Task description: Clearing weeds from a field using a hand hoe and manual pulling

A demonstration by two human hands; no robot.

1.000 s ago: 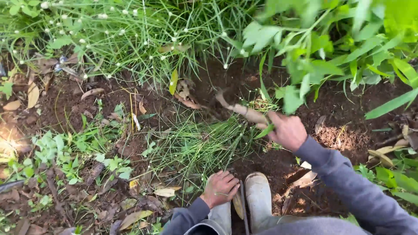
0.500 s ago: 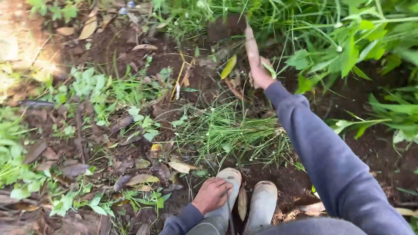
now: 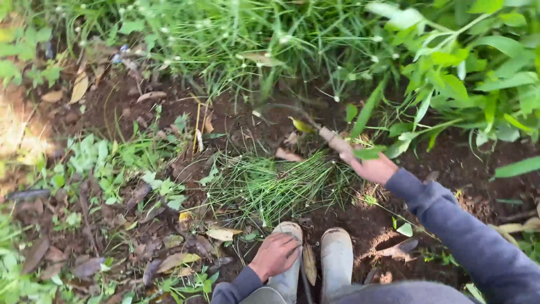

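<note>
My right hand (image 3: 373,168) grips the pale wooden handle (image 3: 335,141) of a hand tool. Its dark curved blade (image 3: 281,108) blurs over bare soil toward the tall grass at the back. A flattened clump of thin cut grass (image 3: 270,183) lies just left of that hand. My left hand (image 3: 275,254) rests closed on my left boot (image 3: 287,264), holding nothing I can see. The right boot (image 3: 336,256) stands beside it. Both arms wear blue-grey sleeves.
Tall grass with small white flower heads (image 3: 247,39) fills the back. Broad-leaved plants (image 3: 467,73) crowd the right. Low weeds (image 3: 107,169) and dry leaves (image 3: 222,233) cover dark soil on the left. A sunlit patch (image 3: 17,135) shows at the far left.
My right arm, stretched far forward half a second ago, has pulled back and down toward the cut grass with the tool. The view shifted. The left hand stayed on the boot.
</note>
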